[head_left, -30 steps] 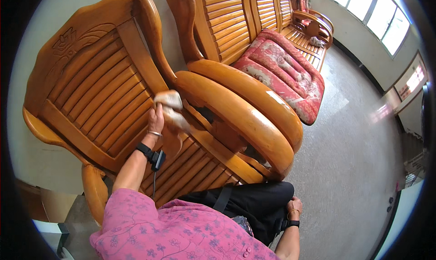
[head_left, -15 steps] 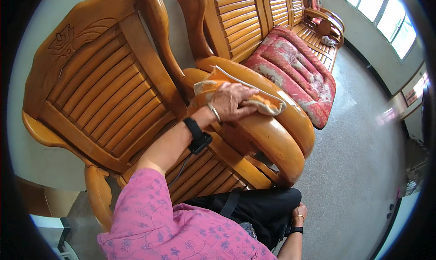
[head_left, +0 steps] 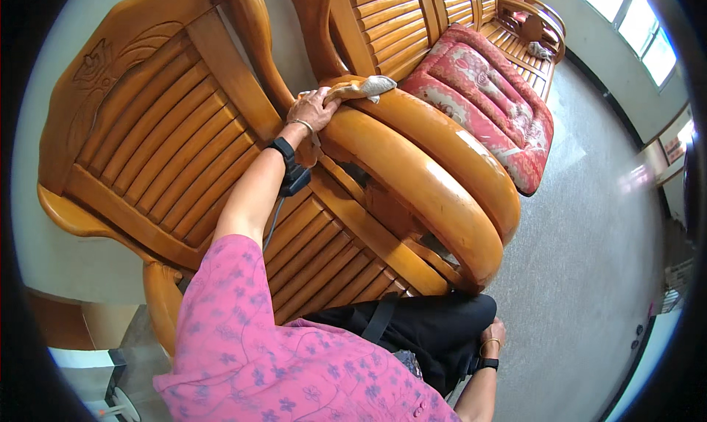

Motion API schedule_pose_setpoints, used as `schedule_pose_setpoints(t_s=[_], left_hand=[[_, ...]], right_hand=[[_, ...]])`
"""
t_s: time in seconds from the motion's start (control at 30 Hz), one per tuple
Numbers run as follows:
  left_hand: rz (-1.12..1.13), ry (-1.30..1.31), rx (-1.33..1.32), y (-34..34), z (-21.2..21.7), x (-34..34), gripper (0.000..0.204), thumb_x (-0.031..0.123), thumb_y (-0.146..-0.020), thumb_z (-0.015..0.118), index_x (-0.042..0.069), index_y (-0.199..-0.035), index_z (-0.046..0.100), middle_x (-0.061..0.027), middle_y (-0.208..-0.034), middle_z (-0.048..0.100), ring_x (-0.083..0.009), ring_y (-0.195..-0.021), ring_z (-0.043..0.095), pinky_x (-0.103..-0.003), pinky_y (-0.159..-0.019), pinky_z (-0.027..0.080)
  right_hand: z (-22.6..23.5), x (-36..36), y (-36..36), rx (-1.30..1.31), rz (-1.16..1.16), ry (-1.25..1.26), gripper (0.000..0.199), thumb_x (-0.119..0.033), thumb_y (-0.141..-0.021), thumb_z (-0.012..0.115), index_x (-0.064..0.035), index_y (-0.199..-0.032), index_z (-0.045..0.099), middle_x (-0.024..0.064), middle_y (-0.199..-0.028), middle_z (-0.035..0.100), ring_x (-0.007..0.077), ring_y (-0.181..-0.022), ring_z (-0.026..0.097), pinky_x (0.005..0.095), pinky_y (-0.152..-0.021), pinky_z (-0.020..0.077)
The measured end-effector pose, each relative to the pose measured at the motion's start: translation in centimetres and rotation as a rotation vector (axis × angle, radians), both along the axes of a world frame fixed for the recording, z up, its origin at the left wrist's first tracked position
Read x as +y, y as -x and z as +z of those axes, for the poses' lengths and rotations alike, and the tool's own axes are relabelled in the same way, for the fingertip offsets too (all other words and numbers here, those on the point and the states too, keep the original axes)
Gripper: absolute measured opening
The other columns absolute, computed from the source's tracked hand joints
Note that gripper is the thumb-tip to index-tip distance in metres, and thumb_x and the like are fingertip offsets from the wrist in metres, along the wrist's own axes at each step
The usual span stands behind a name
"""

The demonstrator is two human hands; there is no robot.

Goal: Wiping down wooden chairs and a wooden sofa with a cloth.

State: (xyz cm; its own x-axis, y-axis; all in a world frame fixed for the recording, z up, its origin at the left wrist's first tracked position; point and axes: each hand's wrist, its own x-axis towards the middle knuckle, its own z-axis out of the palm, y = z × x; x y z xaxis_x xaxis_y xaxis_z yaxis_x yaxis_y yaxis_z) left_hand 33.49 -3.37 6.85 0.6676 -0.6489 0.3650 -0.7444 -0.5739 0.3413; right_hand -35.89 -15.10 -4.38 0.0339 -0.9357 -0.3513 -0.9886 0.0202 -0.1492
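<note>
Seemingly, we're wiping the armrest (head_left: 406, 177), our left hand (head_left: 313, 111) gripping the cloth (head_left: 372, 88), our right hand's (head_left: 495, 333) grip unclear, with the next stroke calling for following the curve.

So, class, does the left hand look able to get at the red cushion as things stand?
Probably, with a further stretch: the left hand holds a cloth on the chair's armrest, and the sofa's armrest lies between it and the red cushion, but the space above looks open.
</note>
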Motion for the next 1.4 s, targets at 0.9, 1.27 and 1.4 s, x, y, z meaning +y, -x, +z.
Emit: schedule_pose_setpoints(t_s=[0.9,1.27,1.4], left_hand=[[0.207,0.960,-0.373,2.7,19.7,14.6,0.046,0.038,-0.100,0.046,-0.005,-0.112,0.058,-0.0256,-0.102,0.064,-0.0407,-0.095,0.060,-0.045,-0.084,0.046],[0.428,-0.309,-0.773,-0.3,10.0,17.0,0.066,0.032,-0.082,0.058,-0.007,-0.134,0.044,-0.0271,-0.141,0.041,-0.0416,-0.136,0.033,-0.053,-0.116,0.020],[0.331,-0.371,-0.681,3.1,3.6,16.9,0.069,0.031,-0.080,0.061,-0.009,-0.134,0.043,-0.0267,-0.142,0.041,-0.0415,-0.139,0.029,-0.053,-0.118,0.016]], right_hand=[[-1.6,-0.6,1.6,0.003,-0.044,-0.012,0.037,-0.034,-0.085,0.056,-0.0083,-0.107,0.072,0.0169,-0.107,0.069,0.0341,-0.103,0.065,0.0436,-0.086,0.0514],[-1.6,-0.9,1.5,0.024,0.005,-0.025,0.036,-0.023,-0.084,0.053,-0.0056,-0.111,0.069,0.0209,-0.110,0.067,0.0384,-0.104,0.064,0.0450,-0.087,0.0509],[-3.3,-1.3,2.9,-0.050,0.020,0.010,0.035,-0.023,-0.085,0.052,-0.0056,-0.109,0.070,0.0218,-0.110,0.067,0.0388,-0.104,0.064,0.0455,-0.087,0.0505]])
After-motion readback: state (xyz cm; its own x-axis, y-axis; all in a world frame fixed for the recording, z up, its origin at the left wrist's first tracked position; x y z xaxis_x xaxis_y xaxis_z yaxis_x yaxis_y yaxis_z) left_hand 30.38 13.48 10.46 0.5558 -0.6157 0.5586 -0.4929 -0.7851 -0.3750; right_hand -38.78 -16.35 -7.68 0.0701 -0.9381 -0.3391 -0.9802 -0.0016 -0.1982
